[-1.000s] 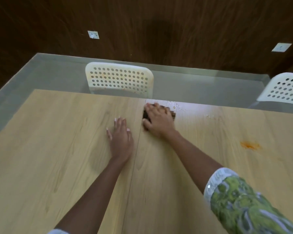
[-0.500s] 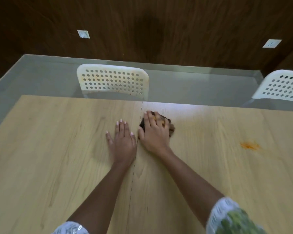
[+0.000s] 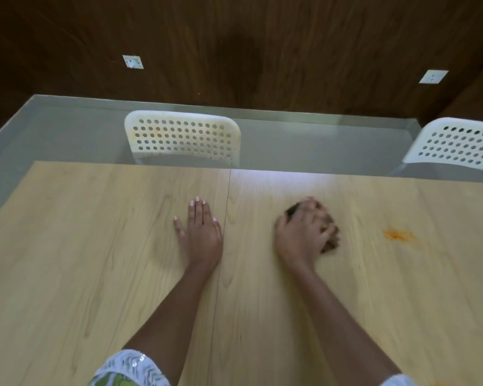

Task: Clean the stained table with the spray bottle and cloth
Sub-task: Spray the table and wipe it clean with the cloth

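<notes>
Right hand (image 3: 300, 238) presses a dark cloth (image 3: 328, 243) on the worktop (image 3: 95, 260), fingers curled over it; left hand (image 3: 201, 235) lies flat, fingers together, orange stain (image 3: 398, 234) nearby.

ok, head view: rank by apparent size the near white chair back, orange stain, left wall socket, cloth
1. Chair back, clearly largest.
2. Cloth, mostly hidden under the right hand and blurred, so its place is unsure.
3. Orange stain, close to the cloth's visible part.
4. Wall socket, farthest away.
</notes>
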